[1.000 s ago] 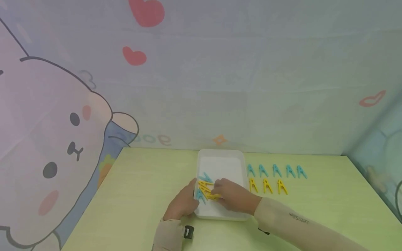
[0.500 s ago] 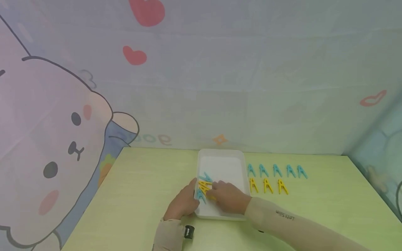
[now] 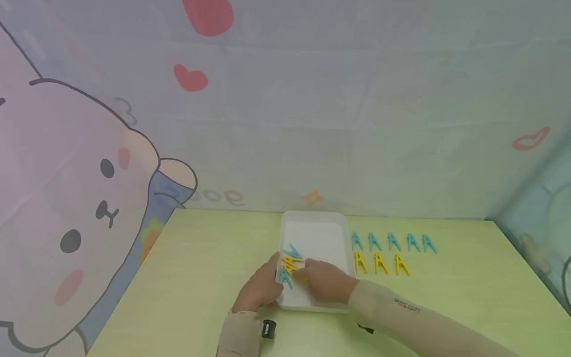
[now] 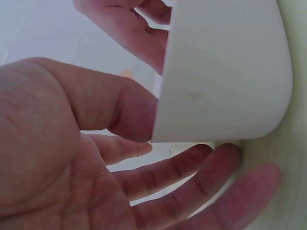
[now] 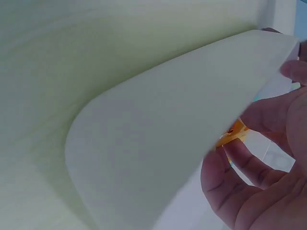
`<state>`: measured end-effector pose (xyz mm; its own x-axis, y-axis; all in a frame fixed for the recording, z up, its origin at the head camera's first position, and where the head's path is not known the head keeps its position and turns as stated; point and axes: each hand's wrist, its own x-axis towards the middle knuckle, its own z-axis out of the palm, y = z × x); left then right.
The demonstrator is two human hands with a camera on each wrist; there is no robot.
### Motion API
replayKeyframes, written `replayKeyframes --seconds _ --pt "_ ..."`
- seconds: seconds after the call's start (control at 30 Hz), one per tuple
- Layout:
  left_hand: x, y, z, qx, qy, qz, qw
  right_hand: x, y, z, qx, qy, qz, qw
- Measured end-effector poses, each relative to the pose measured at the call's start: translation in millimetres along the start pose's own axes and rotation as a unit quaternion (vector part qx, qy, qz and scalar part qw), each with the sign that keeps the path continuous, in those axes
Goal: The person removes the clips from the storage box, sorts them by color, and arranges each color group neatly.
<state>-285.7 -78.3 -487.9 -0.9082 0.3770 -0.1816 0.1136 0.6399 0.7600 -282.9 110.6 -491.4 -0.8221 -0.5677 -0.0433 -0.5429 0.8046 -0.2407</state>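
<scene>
Yellow clip [image 5: 234,136], mostly hidden, in the right hand's [image 3: 329,281] pinch, left hand [image 3: 259,287] spread at white tray [image 3: 317,233]

Booth-like setting: cartoon-printed cloth [image 3: 285,124] behind and beside pale-green table [image 3: 214,248].

Two clothespin rows [image 3: 378,260] lie right of the tray [image 3: 316,233]; inside its left half lie more clothespins [image 3: 285,277], some perhaps hidden.
</scene>
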Motion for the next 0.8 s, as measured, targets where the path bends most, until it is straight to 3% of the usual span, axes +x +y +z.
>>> replayKeyframes --seconds 0.13,0.3,0.4,0.57,0.8 --pt "-0.6 1.6 0.3 0.002 0.006 -0.004 1.0000 -5 8 -3 0.081 0.021 0.001 0.997" --pt "-1.1 1.6 1.3 -0.002 0.006 0.005 1.0000 -13 19 -10 0.191 0.041 0.032 0.980" --pt "-1.6 0.4 2.2 0.001 0.009 0.014 0.9999 -19 24 -16 0.259 0.047 0.058 0.963" --pt "-2.2 0.0 2.6 0.003 0.013 0.004 0.9999 -28 32 -24 0.367 0.049 0.079 0.926" --pt "-3.2 1.2 2.8 -0.001 0.016 0.008 0.9998 -42 47 -34 0.404 0.076 0.109 0.905"
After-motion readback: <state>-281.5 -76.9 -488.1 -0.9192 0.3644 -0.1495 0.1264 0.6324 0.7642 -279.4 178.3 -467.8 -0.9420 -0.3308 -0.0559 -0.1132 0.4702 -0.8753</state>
